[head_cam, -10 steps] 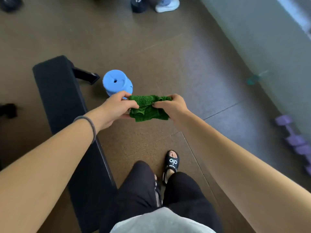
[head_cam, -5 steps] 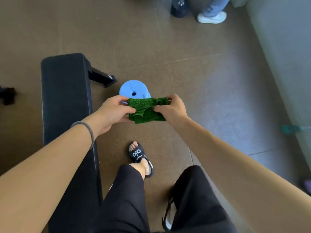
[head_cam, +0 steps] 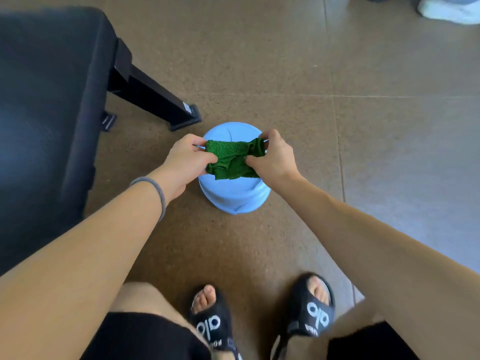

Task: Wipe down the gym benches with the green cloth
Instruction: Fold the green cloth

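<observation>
While 2 hands, left hand (head_cam: 185, 159) and right hand (head_cam: 272, 158), pinch its ends at frame centre, the green cloth (head_cam: 232, 160) sags. It looks light and limp, best gripped bunched; the bench (head_cam: 49, 81) waits upper left.

- Cloth (head_cam: 232, 159): deep green, looped terry texture, no print.
- Bucket (head_cam: 235, 196): plain pale blue, upturned.
- Bench (head_cam: 49, 100): black padding with a faint bluish sheen; frame leg (head_cam: 153, 100) black.
- Floor (head_cam: 285, 61): brown, finely speckled like cork, crossed by thin pale seams.
- Slides (head_cam: 315, 311): black with white lettering.
- Wrist band (head_cam: 155, 189): grey.
- Shorts (head_cam: 145, 336): black.
- Shoe (head_cam: 449, 9) at the top edge: white.
</observation>
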Available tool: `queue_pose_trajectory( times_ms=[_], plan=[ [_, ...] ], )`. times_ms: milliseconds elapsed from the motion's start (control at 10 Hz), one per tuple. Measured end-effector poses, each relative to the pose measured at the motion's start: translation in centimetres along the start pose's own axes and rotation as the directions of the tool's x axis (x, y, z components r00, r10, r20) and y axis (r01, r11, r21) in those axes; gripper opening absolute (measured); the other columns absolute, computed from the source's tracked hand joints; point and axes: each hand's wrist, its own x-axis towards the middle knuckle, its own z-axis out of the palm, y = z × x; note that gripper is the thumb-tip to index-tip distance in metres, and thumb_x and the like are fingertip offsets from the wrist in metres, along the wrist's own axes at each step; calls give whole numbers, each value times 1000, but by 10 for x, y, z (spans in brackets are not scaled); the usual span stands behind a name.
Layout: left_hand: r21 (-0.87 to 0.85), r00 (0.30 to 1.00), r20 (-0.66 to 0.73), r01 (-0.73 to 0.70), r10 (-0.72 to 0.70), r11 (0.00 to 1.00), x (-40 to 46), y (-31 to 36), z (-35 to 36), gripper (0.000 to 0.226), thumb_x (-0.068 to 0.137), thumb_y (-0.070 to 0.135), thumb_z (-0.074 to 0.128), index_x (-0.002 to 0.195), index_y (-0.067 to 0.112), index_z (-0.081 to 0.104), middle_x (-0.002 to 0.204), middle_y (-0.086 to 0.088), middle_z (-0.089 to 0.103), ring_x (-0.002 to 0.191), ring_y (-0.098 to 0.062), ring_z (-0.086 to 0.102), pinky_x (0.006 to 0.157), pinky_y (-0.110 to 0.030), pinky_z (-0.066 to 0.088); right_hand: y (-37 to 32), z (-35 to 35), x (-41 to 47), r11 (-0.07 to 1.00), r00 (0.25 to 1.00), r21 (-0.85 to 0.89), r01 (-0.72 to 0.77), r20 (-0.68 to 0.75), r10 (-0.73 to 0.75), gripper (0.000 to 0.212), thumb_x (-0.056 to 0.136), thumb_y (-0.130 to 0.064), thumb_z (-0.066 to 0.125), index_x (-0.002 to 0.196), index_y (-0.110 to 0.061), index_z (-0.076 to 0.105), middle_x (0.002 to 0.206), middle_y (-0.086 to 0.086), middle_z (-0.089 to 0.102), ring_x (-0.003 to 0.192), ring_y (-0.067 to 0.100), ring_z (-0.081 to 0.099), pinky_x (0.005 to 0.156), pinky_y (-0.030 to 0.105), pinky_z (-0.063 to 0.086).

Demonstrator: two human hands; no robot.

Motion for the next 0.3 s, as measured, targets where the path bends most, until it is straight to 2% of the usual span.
queue_pose_trajectory(
  times_ms=[100,200,300],
  plan=[
    [-43,1000,-11,10,-11,999,45,-34,16,45,89,3,72,131,12,57,118,-10,67,104,-22,71,86,-39,63,32,28,40,997,998,-29,69,-4,-69,49,87,-12,72,131,-9,52,115,8,61,103,26,60,81,31,47],
    [49,997,-46,-54,56,997,81,-62,31,43,89,11,74,129,15,57,113,-4,66,103,-23,69,91,-42,60,58,51,71,986,989,-84,146,17,-145,51,87,-14,72,133,-9,51,125,11,63,111,29,60,88,35,50],
    [225,986,-83,-125,147,966,91,-66,33,47,89,23,75,132,19,55,106,7,63,105,-22,66,89,-39,54,66,52,82,973,981,-127,192,19,-191,54,89,-17,73,136,-9,49,131,12,61,118,29,58,94,36,47]
  ],
)
